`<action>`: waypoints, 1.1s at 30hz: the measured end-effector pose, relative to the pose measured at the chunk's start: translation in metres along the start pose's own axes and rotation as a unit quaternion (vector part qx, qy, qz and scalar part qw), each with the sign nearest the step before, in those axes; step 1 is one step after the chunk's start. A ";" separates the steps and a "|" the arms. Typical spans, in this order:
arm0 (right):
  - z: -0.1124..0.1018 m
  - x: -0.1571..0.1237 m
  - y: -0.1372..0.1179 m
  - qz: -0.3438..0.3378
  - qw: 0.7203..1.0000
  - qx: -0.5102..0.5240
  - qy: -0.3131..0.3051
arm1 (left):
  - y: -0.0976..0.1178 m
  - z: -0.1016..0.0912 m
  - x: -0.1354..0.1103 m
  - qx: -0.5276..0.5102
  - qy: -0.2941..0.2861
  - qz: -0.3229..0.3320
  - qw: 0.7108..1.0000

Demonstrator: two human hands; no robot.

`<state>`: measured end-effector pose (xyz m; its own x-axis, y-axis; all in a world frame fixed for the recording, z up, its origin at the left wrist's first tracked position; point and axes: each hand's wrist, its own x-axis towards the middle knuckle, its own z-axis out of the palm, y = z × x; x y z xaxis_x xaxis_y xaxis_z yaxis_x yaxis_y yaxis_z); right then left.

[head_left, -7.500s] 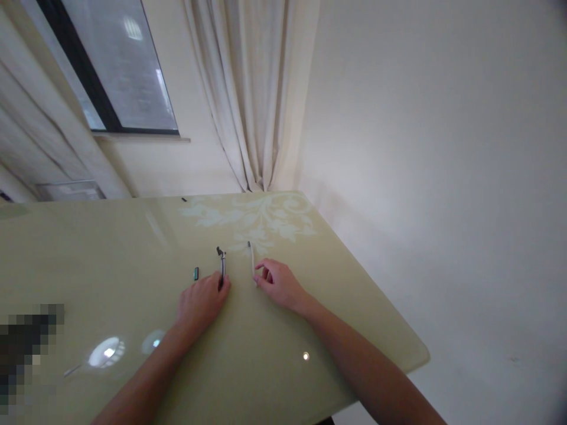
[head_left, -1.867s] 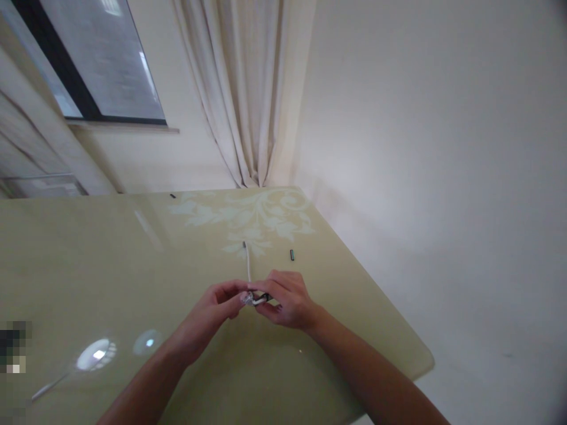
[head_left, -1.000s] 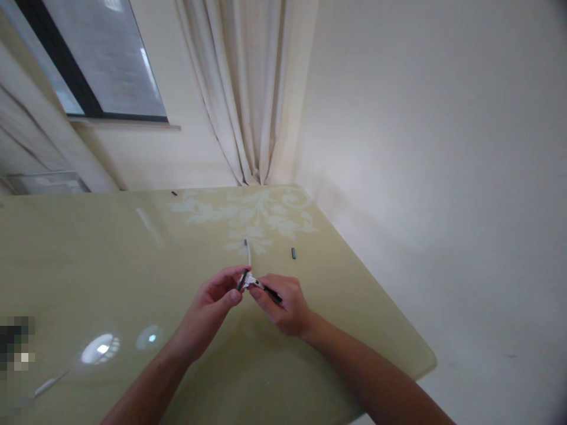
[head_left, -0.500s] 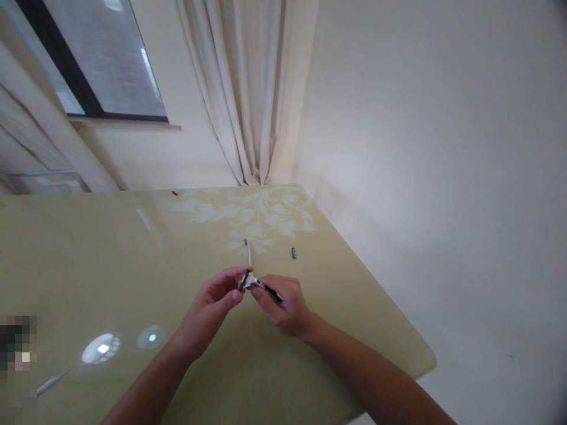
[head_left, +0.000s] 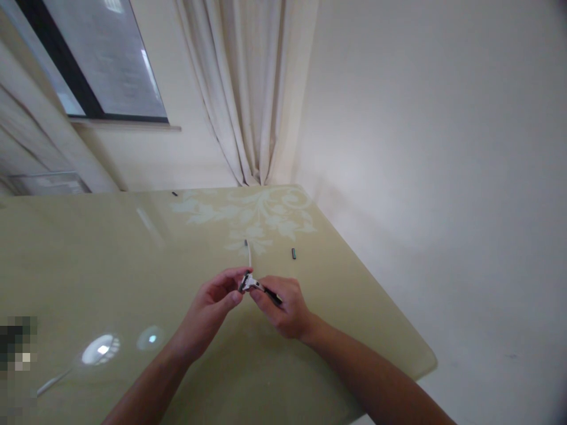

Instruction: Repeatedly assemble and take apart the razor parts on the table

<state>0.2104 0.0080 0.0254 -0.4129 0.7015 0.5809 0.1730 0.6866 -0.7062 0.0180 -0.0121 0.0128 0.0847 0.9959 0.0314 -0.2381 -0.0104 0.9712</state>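
Observation:
A razor [head_left: 270, 294] with a silver neck and a dark handle is held above the table, between my two hands. My right hand [head_left: 287, 306] is closed around its handle. My left hand [head_left: 218, 298] pinches the razor's dark cartridge head [head_left: 243, 281] by its ends, between thumb and fingers. The head meets the silver neck; whether the two are locked together is too small to tell. Past my fingertips a thin white stick-like piece with a grey tip [head_left: 248, 251] lies on the table, its near end hidden. A small dark cartridge [head_left: 293, 254] rests to the right of it.
The glossy pale-green table [head_left: 354, 319] has a white floral pattern and a rounded right corner. Near its far edge lies a tiny dark piece [head_left: 174, 193]. A white wall [head_left: 434, 177] borders the right side; curtains [head_left: 248, 88] hang behind. A blurred-out patch covers the lower left.
The cartridge head and the silver neck have tilted slightly in my fingers. Both hands stay nearly in the same place, and the pieces on the table have not moved.

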 end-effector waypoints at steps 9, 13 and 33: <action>0.000 0.001 -0.002 -0.007 1.000 -0.008 -0.003 | 0.000 -0.001 -0.002 0.006 -0.001 0.009 1.000; 0.000 0.001 -0.003 -0.006 1.000 -0.011 0.002 | 0.002 0.000 -0.002 0.018 0.006 0.019 1.000; -0.005 0.002 -0.003 0.029 0.998 0.019 -0.060 | 0.011 -0.001 0.001 0.043 0.018 0.049 0.998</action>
<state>0.2135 0.0089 0.0306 -0.5076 0.7106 0.4872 0.1662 0.6356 -0.7539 0.0142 -0.0114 0.0233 0.0297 0.9924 0.1193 -0.1597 -0.1131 0.9807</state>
